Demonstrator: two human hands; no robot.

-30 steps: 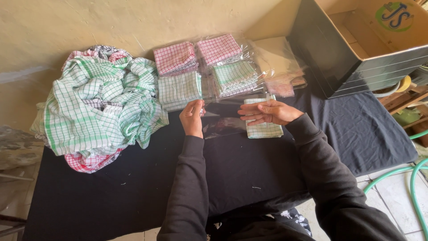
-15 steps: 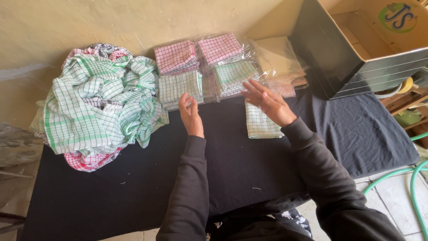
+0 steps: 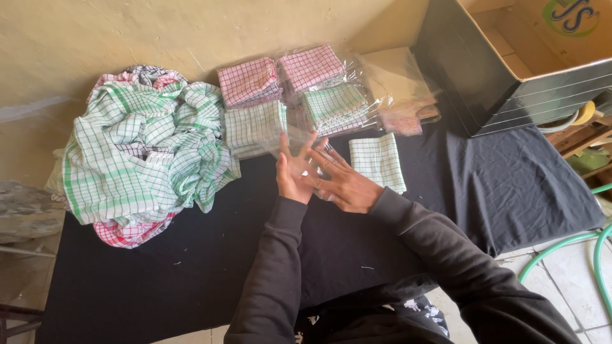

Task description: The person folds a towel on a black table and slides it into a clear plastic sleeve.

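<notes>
Head view shows both hands meeting over a black cloth (image 3: 191, 280) that covers the table. The left hand (image 3: 294, 171) stands with palm up and fingers spread, and the right hand (image 3: 344, 185) lies against it with fingers flat and stretched out. Neither hand clenches anything; a thin clear plastic film may lie between the palms, but I cannot tell for sure. Just to the right of the hands, a folded green-checked towel (image 3: 377, 162) lies flat on the black cloth, touched by no one. Behind the hands sit packed towels in clear bags (image 3: 299, 89), red-checked and green-checked, stacked side by side near the wall, probably so that finished ones stay apart. On the left, a loose heap of towels (image 3: 140, 153) lies crumpled, within easy reach. An open cardboard box (image 3: 510, 57) stands at the far right.
</notes>
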